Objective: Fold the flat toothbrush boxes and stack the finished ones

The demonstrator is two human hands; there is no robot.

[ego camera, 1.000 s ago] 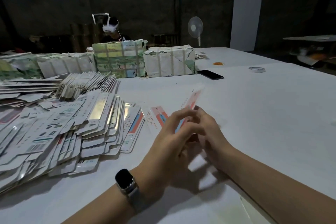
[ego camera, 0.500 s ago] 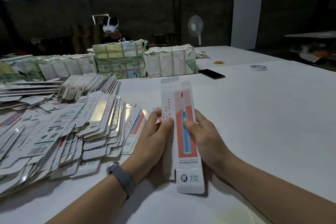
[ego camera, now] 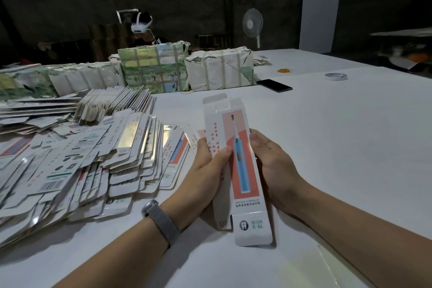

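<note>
Box (ego camera: 240, 170) upright at centre, left hand (ego camera: 208, 175) gripping its left edge, right hand (ego camera: 271, 166) its right edge. Flat boxes (ego camera: 77, 166) heaped at 9 o'clock on desk (ego camera: 339, 147).

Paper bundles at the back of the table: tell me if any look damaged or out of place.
The white bundle beside the green printed bundle has torn, ragged wrapping along its top edge and a crease across its right end. The tape bands around both bundles look whole. The flat boxes in front lie in a loose, slumped heap, not a stack.
</note>
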